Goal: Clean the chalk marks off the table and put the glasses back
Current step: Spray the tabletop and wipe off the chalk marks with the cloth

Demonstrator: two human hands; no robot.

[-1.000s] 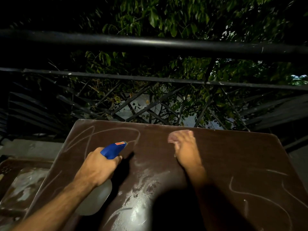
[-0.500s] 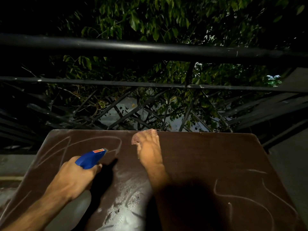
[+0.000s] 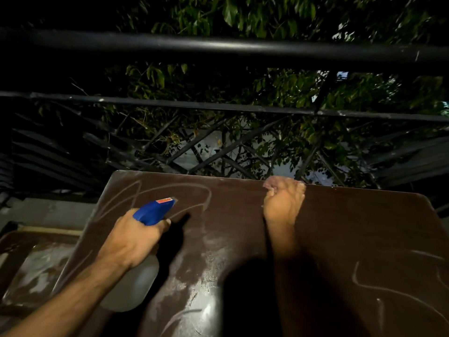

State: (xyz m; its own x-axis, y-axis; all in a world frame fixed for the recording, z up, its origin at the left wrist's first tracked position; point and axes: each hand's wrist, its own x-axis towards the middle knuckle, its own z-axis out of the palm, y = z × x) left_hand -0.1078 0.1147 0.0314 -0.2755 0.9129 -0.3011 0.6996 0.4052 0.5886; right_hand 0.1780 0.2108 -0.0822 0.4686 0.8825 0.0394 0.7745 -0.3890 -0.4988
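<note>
While the left hand (image 3: pixel 131 239) wraps tight around a spray bottle (image 3: pixel 143 254) with a blue top, the right hand (image 3: pixel 283 205) presses a pink cloth (image 3: pixel 273 184) at the far edge of the brown tabletop (image 3: pixel 364 227), fingers curled over it. White chalk marks (image 3: pixel 170 190) loop near the far left corner, and more lines (image 3: pixel 388 290) sit on the near right side. A wet, cloudy patch (image 3: pixel 194 276) shines in the middle. A black railing (image 3: pixel 218 47) and green leaves stand behind.

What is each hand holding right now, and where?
Left hand grips the spray bottle at its neck below the blue head; right hand presses a pinkish cloth flat.
</note>
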